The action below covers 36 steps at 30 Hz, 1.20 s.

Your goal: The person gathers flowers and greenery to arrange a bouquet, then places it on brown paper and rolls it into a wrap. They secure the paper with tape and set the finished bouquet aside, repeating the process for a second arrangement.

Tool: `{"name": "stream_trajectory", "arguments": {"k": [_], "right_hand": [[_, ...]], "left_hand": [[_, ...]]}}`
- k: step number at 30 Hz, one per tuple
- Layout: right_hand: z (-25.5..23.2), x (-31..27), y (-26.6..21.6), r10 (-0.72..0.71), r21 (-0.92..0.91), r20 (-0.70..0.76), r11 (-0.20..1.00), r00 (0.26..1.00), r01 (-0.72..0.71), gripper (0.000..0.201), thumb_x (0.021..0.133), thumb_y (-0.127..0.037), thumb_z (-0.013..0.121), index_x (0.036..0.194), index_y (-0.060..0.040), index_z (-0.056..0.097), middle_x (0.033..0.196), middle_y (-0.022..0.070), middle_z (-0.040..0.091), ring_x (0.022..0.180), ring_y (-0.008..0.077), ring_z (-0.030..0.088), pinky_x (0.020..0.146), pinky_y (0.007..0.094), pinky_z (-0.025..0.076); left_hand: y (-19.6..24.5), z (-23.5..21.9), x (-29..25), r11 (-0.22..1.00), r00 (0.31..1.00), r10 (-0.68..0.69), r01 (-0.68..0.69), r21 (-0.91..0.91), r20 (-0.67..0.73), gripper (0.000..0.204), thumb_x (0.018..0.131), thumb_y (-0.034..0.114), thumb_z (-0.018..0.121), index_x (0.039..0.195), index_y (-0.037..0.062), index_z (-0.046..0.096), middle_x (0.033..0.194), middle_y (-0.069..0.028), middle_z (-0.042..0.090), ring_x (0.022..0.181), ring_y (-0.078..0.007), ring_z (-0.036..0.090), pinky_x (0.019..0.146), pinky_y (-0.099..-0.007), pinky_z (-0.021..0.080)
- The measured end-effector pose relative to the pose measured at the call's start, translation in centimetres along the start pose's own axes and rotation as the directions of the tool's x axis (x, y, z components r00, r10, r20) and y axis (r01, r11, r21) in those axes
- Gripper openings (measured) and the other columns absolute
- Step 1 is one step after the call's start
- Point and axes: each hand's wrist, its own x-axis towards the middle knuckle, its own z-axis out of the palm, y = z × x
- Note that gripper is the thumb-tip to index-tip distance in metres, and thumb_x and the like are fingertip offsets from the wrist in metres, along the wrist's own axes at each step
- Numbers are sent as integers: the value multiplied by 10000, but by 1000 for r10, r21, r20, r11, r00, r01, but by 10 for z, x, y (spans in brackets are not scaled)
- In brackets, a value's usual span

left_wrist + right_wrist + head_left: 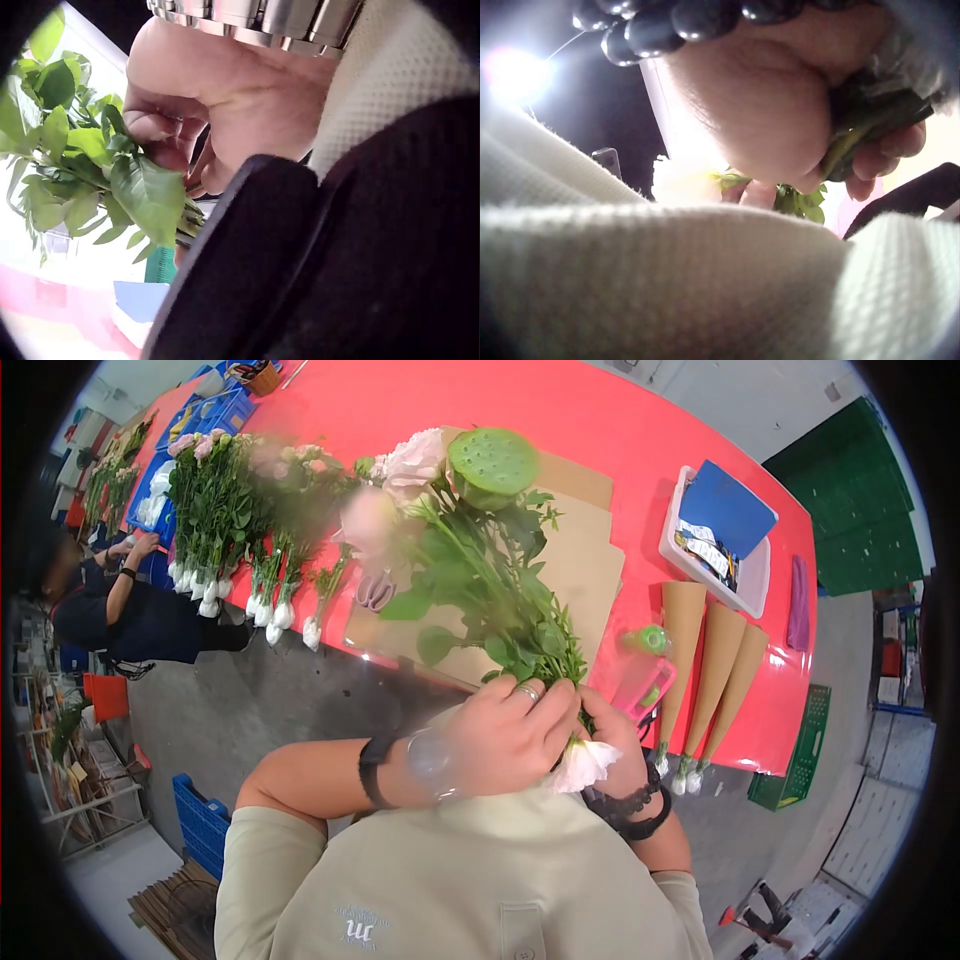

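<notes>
Left hand [505, 735]: fingers curled round the stems of the bouquet [470, 550], close to the chest.
Right hand [610, 735]: grips the same stems from the other side, touching the left.
Bouquet: upright above the red desk [620, 430], pink blooms and a green lotus pod [492, 460] on top.
Nearby: paper cones [715, 660], white tray [752, 585].

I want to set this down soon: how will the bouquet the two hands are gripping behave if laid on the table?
The bouquet is probably top-heavy: a green lotus pod and pink blooms sit far above the left hand and right hand. The thin stems would likely splay once released. The petals look easily bruised.
</notes>
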Motion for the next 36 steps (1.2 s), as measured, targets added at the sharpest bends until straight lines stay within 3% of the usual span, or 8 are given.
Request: {"name": "stream_trajectory", "arguments": {"k": [10,13,16,22,23,24,30,36], "right_hand": [[3,-2,7,92,-13,-74,996,993,-93,333,1019,-96,657,1331,0,595,1079,218,718,954,338,722,843,368,552],[2,-3,10,41,-83,-147,995,988,-54,337,1014,-143,666,1310,8,603,1072,244,711,975,415,701,845,418,553],[6,-3,25,7,-301,-266,949,964,-90,363,978,-215,688,1268,-6,622,1088,255,700,995,432,682,826,483,552],[9,0,71,-26,-442,-356,886,934,-144,368,1003,-253,586,1276,-6,584,1008,235,697,910,426,690,776,524,557],[1,-5,59,123,-411,-325,875,938,-257,383,999,-240,594,1285,14,603,1035,249,703,936,432,688,824,506,555],[14,-6,103,-146,-466,-428,881,892,-79,367,1006,-224,576,1299,-4,578,1023,232,700,906,416,695,791,516,556],[-2,-44,116,71,-384,-500,875,863,-294,285,991,-241,594,1175,-24,596,938,198,690,864,388,715,727,505,571],[-6,-81,127,39,-382,-621,857,783,-345,276,921,-170,579,1132,6,603,901,215,681,773,385,718,650,502,573]], "left_hand": [[-30,-18,6,923,967,-221,165,-347,-128,350,756,-30,695,1102,17,724,1007,-119,701,773,-271,644,664,-381,513],[-42,-14,6,776,921,-389,349,-526,37,195,867,-34,669,1057,-14,709,944,-144,706,764,-316,652,671,-384,524],[-35,-13,26,576,762,-540,644,-503,358,184,883,63,751,1038,-25,707,882,-140,714,746,-291,667,681,-369,528],[-43,75,36,763,748,-557,633,-132,360,356,803,218,866,987,-15,671,890,-175,736,818,-315,725,731,-412,566],[-44,84,38,763,766,-527,617,-192,367,356,811,210,854,1008,-17,661,878,-179,733,813,-325,721,733,-411,566],[-40,91,45,745,778,-513,613,-263,363,263,825,165,801,943,-16,650,844,-199,721,780,-370,713,710,-437,563],[-21,128,62,946,943,-182,246,-213,280,92,861,14,625,925,-42,589,822,-251,680,802,-471,647,724,-536,497],[25,132,83,988,952,-70,108,-113,297,185,835,68,665,993,-15,617,907,-232,642,888,-449,622,774,-531,496]]}}
